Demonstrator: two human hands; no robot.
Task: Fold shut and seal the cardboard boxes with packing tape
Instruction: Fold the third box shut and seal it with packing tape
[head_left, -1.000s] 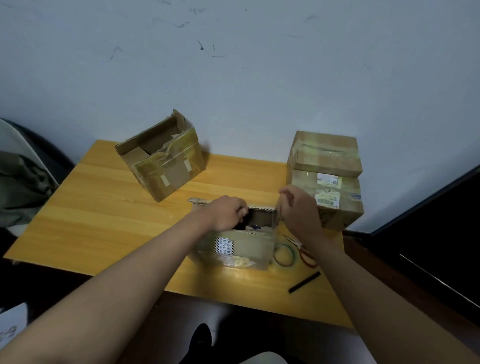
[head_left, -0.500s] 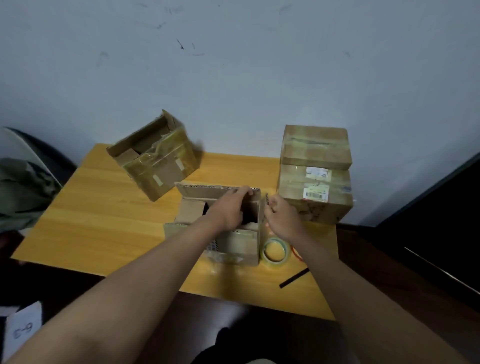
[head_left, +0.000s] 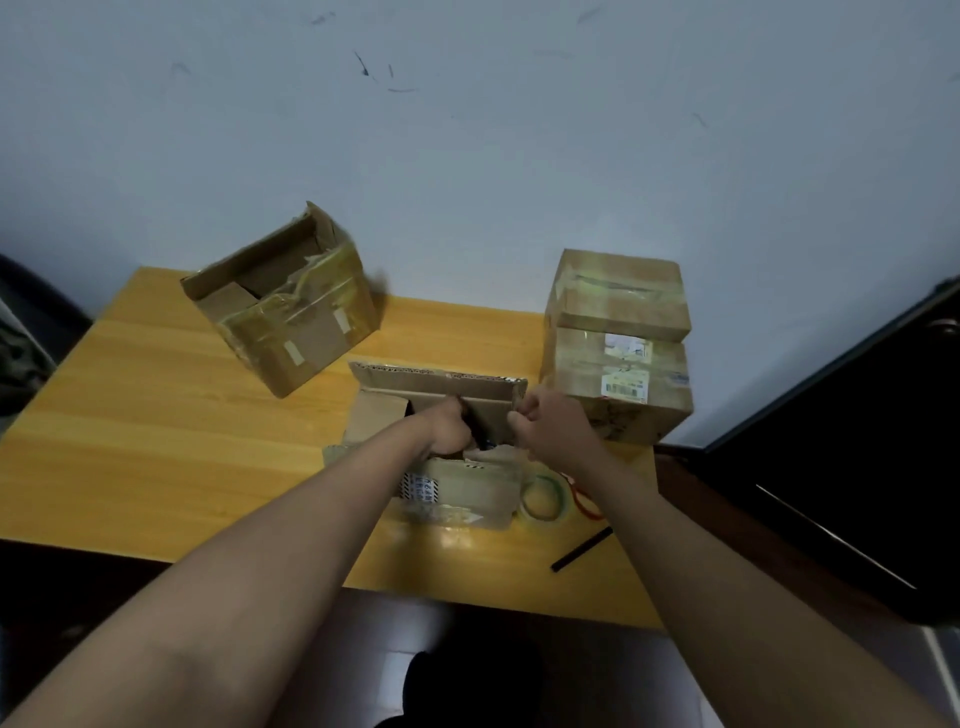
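Nearest the viewer, a thin black stick (head_left: 582, 548) lies on the wooden table (head_left: 156, 441) close to its front edge, right of centre. Just behind it sits a roll of clear packing tape (head_left: 543, 500), flat on the table and touching the right side of the open box (head_left: 457, 493); red scissor handles (head_left: 584, 501) show beside the roll, mostly hidden by the right forearm.

The open box stands at mid-table near the front edge. Its far flap (head_left: 441, 387) is raised upright, and a left inner flap slants inward. The left hand (head_left: 448, 428) reaches down into the box opening with fingers curled (whether they grip anything inside cannot be told). The right hand (head_left: 553, 421) has its fingers curled at the right end of the far flap and appears to pinch its edge.

Farther back, at left, a second opened box (head_left: 283, 301) rests tilted, with torn tape across it. At right, two taped boxes (head_left: 618, 332) are stacked against the wall (head_left: 467, 182).
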